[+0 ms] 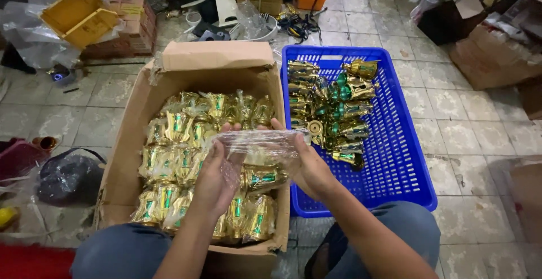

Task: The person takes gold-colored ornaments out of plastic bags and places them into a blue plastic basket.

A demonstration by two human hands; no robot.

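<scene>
Fingers of both hands pinch a clear plastic bag [257, 142] and stretch it between them over the box [132, 115]: the left hand [217, 174] grips its near-left end with the fingers curled under the film, and the right hand [307, 163] holds the right end, thumb on top and fingers closed beneath. A gold and green cup [262, 176] seems to sit just under the bag, by the right palm, though the film blurs whether it lies inside the bag or loose on the pile. The box below is full of wrapped cups [175, 160], packed close, while the blue crate [395, 160] just beside it on the right holds a heap of bare cups [333, 115] lying on their sides. The likely trouble is the thin film — pulled taut like this, it could tear, or slip out of one pinch, and leave the bag hanging from one hand. If the cup is only half out of the bag, it could drop onto the packed ones and knock or scratch them. A cup falling past the box edge would hit the tiled floor [451, 109], where the gold finish could well chip or dent.
</scene>
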